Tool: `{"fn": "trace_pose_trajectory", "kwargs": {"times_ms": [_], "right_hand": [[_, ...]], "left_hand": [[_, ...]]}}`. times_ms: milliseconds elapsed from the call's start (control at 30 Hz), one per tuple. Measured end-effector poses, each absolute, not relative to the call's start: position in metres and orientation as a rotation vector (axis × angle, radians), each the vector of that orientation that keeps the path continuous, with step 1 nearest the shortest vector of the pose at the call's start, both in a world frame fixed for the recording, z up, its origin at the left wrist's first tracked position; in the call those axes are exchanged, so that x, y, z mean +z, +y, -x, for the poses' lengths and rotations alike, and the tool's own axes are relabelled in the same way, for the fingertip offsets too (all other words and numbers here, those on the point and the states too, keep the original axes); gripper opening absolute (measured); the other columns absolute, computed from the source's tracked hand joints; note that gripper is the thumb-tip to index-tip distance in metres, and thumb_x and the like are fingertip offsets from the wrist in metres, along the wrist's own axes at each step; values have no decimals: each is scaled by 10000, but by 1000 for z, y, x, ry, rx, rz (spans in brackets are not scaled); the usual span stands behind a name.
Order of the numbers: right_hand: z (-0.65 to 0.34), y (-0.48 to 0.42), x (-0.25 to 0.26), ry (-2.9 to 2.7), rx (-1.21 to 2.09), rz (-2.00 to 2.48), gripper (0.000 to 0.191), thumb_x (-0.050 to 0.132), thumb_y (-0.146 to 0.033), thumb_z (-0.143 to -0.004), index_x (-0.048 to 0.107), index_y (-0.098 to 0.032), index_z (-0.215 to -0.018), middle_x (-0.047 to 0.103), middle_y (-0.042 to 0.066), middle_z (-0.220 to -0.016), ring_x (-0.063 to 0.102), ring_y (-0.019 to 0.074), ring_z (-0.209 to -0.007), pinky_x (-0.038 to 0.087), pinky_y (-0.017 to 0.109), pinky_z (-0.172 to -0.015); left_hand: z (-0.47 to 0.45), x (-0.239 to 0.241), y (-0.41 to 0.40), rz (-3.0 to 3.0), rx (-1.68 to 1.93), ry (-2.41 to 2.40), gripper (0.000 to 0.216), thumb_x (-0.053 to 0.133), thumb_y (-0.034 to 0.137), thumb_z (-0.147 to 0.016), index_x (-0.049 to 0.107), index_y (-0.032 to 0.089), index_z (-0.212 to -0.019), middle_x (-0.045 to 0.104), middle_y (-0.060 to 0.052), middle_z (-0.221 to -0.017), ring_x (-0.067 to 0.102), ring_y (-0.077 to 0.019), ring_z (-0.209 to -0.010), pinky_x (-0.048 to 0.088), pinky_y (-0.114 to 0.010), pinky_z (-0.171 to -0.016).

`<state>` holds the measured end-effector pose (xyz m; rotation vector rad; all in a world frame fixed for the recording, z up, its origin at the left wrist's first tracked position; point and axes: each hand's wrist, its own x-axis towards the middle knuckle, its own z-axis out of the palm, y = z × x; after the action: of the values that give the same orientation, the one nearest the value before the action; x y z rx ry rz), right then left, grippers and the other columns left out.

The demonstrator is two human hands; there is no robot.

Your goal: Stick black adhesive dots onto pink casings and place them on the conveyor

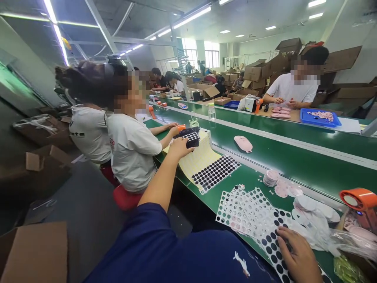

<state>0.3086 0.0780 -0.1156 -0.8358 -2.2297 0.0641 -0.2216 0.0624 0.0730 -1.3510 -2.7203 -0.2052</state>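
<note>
My left hand (pixel 179 147) reaches far forward, its thumb and fingers closed around the edge of some black sheet material with a dotted sheet (pixel 193 136) on top. Below it, a pale yellow backing sheet (pixel 203 155) hangs over a stack, and a sheet of round black stickers (pixel 216 173) lies on its near end. My right hand (pixel 300 257) lies with fingers spread on another sheet of black round stickers (pixel 275 251) at the table's near edge. Beside it are overlapping, mostly peeled white sticker sheets (pixel 244 210) with round holes.
On the green table (pixel 265 157) are a pink oval case (pixel 243 144), piles of white discs (pixel 312 206), and an orange handheld fan (pixel 359 200). A clear bottle (pixel 211 111) stands farther back. Co-workers sit at left; another, across, is near a blue tray (pixel 320 118).
</note>
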Motion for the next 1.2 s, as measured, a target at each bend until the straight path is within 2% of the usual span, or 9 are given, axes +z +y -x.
{"fn": "trace_pose_trajectory", "kwargs": {"times_ms": [200,267,433,533,667,800,900,1067,1200], "right_hand": [[-305,76,-107,-2235,21,814,354,486,-479,-1008,720,-227,-925,792,60,-933,761,243,-829,600,396,-708],[-305,76,-108,-2236,21,817,352,484,-479,-1011,715,-226,-928,791,61,-934,759,248,-841,595,400,-717],[-307,77,-113,-2240,45,822,330,490,-464,-1011,707,-227,-938,788,60,-945,754,249,-858,580,407,-757],[-307,76,-112,-2245,65,828,305,503,-450,-1009,706,-228,-953,787,53,-952,750,243,-863,573,400,-764],[-305,76,-108,-2229,64,826,292,511,-444,-1009,705,-233,-954,786,41,-949,746,235,-861,568,390,-756],[-305,77,-107,-2215,72,827,295,515,-459,-1009,705,-239,-957,785,34,-942,742,226,-853,564,381,-748],[-305,75,-109,-2191,113,856,266,533,-435,-1004,706,-237,-960,784,39,-945,739,221,-861,566,380,-768],[-304,67,-108,-2156,213,946,238,547,-394,-987,722,-234,-961,788,56,-964,735,234,-902,573,416,-828],[-304,64,-104,-2165,271,977,194,561,-343,-975,723,-235,-975,788,57,-979,733,230,-921,576,420,-853]], "left_hand": [[221,67,52,1432,-241,-2611,352,535,344,-959,715,175,-1209,645,-150,-1322,613,-312,-1231,478,-417,-1079],[222,67,46,1496,-243,-2558,350,508,297,-968,708,200,-1240,673,-124,-1291,619,-299,-1218,487,-416,-1063],[223,65,34,1633,-263,-2449,394,699,305,-834,735,226,-1218,690,-115,-1278,618,-351,-1206,518,-468,-1003],[224,64,31,1638,-379,-2417,318,615,224,-854,772,224,-1130,735,-100,-1202,655,-323,-1159,514,-457,-1017],[224,67,34,1559,-732,-2357,336,494,253,-910,775,198,-1085,763,-88,-1120,687,-265,-1081,528,-383,-987],[206,61,54,1428,-1517,-2313,322,556,349,-880,744,153,-1053,727,-65,-879,657,-207,-803,531,-319,-766],[177,39,81,1483,-1926,-2340,435,619,359,-830,674,135,-1198,633,4,-707,572,-135,-620,478,-250,-627],[126,-14,120,1646,-1903,-2547,521,672,391,-829,637,125,-1276,550,54,-587,489,-99,-487,434,-224,-543],[111,-30,130,1675,-1666,-2667,428,612,317,-880,663,139,-1265,732,-46,-786,673,-188,-703,553,-308,-706]]}}
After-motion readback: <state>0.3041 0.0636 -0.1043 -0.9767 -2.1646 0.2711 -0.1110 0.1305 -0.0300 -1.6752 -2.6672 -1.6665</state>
